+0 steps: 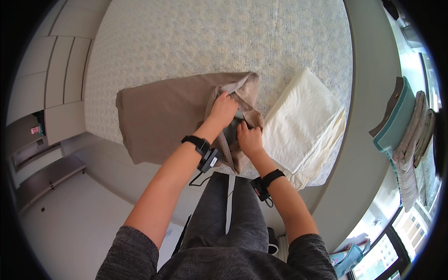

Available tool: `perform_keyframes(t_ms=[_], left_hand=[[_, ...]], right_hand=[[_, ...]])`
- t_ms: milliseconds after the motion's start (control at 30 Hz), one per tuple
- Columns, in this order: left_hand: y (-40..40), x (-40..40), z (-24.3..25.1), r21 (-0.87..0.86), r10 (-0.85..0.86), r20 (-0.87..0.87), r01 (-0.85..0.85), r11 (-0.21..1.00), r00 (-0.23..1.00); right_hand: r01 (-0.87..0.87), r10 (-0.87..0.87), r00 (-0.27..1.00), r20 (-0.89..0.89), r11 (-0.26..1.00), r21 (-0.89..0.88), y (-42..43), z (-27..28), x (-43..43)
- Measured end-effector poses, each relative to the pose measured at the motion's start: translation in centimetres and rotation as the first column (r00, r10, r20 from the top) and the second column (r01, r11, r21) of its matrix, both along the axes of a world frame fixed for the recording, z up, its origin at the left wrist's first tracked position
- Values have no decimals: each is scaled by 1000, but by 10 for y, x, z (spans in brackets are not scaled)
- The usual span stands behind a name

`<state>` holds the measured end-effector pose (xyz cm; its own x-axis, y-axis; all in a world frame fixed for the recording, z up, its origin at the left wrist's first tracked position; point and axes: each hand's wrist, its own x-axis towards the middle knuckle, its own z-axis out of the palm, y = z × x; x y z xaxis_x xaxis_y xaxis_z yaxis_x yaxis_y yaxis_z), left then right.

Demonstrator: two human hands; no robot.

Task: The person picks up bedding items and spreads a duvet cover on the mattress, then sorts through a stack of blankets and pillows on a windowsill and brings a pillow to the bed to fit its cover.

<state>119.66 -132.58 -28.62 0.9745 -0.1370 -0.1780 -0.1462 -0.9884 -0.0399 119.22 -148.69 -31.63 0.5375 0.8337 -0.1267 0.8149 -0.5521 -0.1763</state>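
A brown fabric cover [161, 115] lies flat on the mattress, its left end smooth and its right end bunched and folded back. At that rumpled end, my left hand [224, 109] is closed on a folded edge of the cover. Just below and to the right, my right hand [250, 138] pinches another edge, its fingertips partly hidden in the folds. Between my two hands a darker grey-green patch of cloth [231, 131] shows through an opening. Close to the right of the cover lies a folded cream-white cloth [301, 122], apart from my fingers.
Under both cloths is a pale patterned mattress [217, 38]. A grey ledge [367, 70] runs along its right side, and folded textiles [406, 140] hang beyond, near a window. Cabinets [63, 70] stand at the left. My legs [227, 210] are against the near edge.
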Motion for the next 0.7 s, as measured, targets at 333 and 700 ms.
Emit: perform_keyframes(t_ms=[333,700], left_hand=[[8,-114,94,-182,147,-79,-159,970,986],[18,-186,142,-353,130,-54,-141,925,990]], right_hand=[[278,-235,953,-192,930,242,19,67,-27],[446,-424,890,-166,736,509,87,136,-23]])
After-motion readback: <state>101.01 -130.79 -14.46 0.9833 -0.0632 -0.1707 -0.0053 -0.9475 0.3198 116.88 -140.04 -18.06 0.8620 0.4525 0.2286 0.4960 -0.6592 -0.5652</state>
